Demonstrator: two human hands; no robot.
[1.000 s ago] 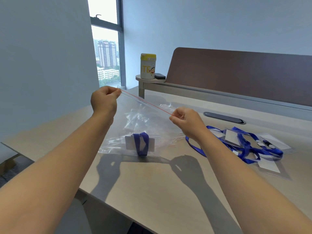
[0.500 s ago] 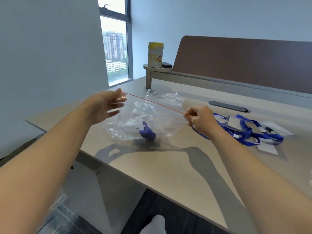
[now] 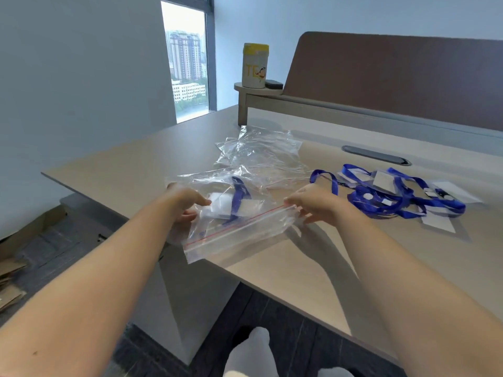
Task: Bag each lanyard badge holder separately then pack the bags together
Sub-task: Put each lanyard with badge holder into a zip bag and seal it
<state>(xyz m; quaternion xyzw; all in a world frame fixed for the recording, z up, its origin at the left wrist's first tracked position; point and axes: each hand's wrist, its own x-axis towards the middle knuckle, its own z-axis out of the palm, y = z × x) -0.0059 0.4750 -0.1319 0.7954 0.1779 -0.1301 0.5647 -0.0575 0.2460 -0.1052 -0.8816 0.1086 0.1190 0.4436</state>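
**Bagged holder being held low at the desk edge**

A clear zip bag (image 3: 239, 227) with a red seal line is being held over the near edge of the desk (image 3: 313, 262), its sealed end turned toward the person. Inside it, one lanyard badge holder (image 3: 234, 205) is being carried: a white card sleeve with a blue strap folded across it. The bag's left side is being gripped by the left hand (image 3: 185, 205), thumb on top and fingers under the plastic. Its right corner, at the end of the seal, is being pinched by the right hand (image 3: 315, 202). Behind the held bag, more empty clear bags (image 3: 261, 151) are lying crumpled on the desk. To the right, a pile of unbagged blue lanyards (image 3: 394, 194) with their card sleeves is lying loose. A yellow-lidded canister (image 3: 254, 66) is standing on the raised shelf beyond.

Compared with half a second earlier, the bag is being held lower and closer, tipped nearly flat instead of hanging from a seal stretched in the air.
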